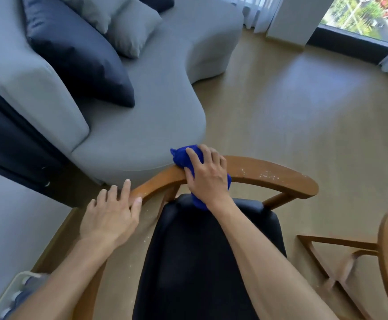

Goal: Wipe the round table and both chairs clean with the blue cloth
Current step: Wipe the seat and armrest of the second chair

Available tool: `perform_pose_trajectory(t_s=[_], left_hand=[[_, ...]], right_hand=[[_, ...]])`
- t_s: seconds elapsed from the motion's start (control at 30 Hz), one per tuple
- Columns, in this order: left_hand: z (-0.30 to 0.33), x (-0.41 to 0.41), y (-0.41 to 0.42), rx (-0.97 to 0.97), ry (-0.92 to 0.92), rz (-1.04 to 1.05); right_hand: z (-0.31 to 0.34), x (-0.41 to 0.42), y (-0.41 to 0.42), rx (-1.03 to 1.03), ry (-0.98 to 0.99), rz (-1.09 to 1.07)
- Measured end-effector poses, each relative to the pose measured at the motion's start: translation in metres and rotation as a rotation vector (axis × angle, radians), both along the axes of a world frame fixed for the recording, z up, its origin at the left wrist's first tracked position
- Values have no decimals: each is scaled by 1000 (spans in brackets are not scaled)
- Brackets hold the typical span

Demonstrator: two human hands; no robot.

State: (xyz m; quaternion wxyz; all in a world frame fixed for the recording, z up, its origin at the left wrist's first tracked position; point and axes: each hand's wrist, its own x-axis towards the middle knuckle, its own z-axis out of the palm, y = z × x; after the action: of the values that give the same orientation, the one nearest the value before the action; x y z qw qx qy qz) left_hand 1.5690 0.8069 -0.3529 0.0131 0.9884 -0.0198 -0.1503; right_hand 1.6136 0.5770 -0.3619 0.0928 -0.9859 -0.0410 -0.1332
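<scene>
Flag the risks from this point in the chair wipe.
1. White crumbs lie on the wooden backrest rail, right of the blue cloth; a leftward stroke would likely miss them.
2. Swept crumbs may drop onto the black seat.
3. The left hand only touches the rail, so the chair may shift.

A home living room: a curved grey sofa (142, 107) with dark and grey cushions (77, 51) fills the far left, pale wood flooring (304, 107) runs right to a floor-length window (371, 17) with white curtains (257, 12), greenery outside.
</scene>
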Motion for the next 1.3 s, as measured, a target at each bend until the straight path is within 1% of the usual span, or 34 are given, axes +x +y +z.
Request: perform_pose_trajectory(t_s=[0.13, 0.23, 0.3, 0.43, 0.47, 0.5, 0.57, 0.63, 0.73, 0.77, 0.83, 0.9, 0.97, 1.13, 1.2, 1.27, 1.3], left_hand=[[-4, 14, -8, 103, 35, 21], [-13, 32, -25, 77, 69, -20], [-18, 39, -33, 48, 69, -74], [-18, 41, -35, 32, 60, -92], [-17, 40, -35, 26, 57, -100], [-17, 40, -37, 23, 52, -112], [-17, 39, -35, 23, 28, -125], [-19, 40, -34, 20, 17, -134], [-24, 42, -31, 20, -7, -127], [-26, 42, -31, 28, -12, -121], [-28, 44, -29, 44, -16, -107], [-27, 44, -28, 57, -19, -104], [-26, 43, -29, 70, -30, -99], [-18, 38, -33, 87, -33, -112], [-17, 38, -32, 84, -39, -117], [-17, 38, -32, 90, -34, -117], [-19, 37, -33, 89, -34, -119]], right_hand=[[4, -22, -102, -36, 16, -310], [8, -51, -170, -30, 21, -565], [7, -62, -193, -2, 36, -709], [11, -55, -208, 238, 66, -1016], [14, -53, -206, 250, 69, -1063], [16, -51, -202, 219, 64, -1083], [19, -39, -173, 117, 47, -995], [18, -19, -120, 24, 45, -766], [7, 12, -22, -20, 77, -343], [4, 17, 0, -34, 109, -237], [1, 19, 10, -56, 159, -119], [1, 13, -19, -35, 132, -78], [4, 2, -65, 3, 115, -171], [11, -41, -193, 37, 156, -572], [10, -52, -219, 178, 155, -757], [8, -57, -222, 327, 129, -897], [7, -57, -216, 304, 97, -928]])
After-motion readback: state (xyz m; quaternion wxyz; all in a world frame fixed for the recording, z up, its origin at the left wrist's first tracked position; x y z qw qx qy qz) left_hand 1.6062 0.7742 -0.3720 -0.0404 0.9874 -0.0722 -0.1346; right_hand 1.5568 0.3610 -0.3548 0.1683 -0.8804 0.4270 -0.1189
